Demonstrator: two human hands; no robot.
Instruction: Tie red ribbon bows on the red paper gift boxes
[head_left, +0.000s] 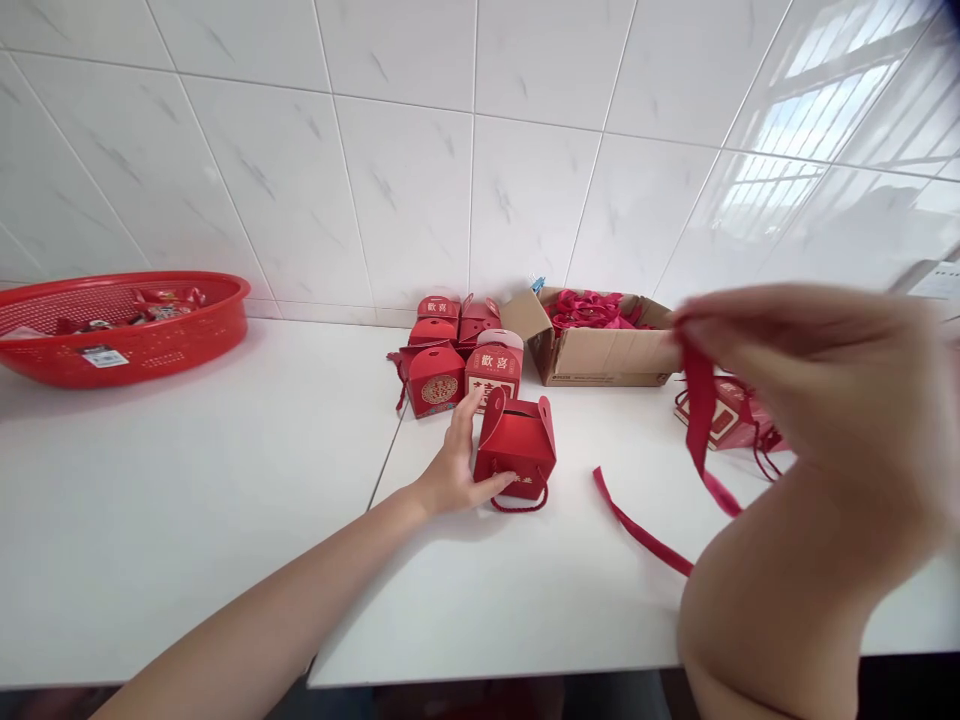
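Note:
My left hand (457,470) grips a small red gift box (517,445) at its left side, the thumb across the front and the fingers behind. The box stands upright on the white table with its top flaps folded up, and a dark red cord handle (519,508) hangs at its front. Raised at the right and smeared by motion, my right hand (810,370) pinches one end of a red ribbon (700,400). The ribbon dangles from the fingers, and a strip of it lies on the table between the box and my right forearm.
Several finished-looking red boxes (435,380) stand behind the held one. Against the tiled wall is an open cardboard box (611,358) full of red ribbons (589,308). A red plastic basket (187,325) with small packets sits far left. More red boxes (724,415) are partly hidden behind my right hand.

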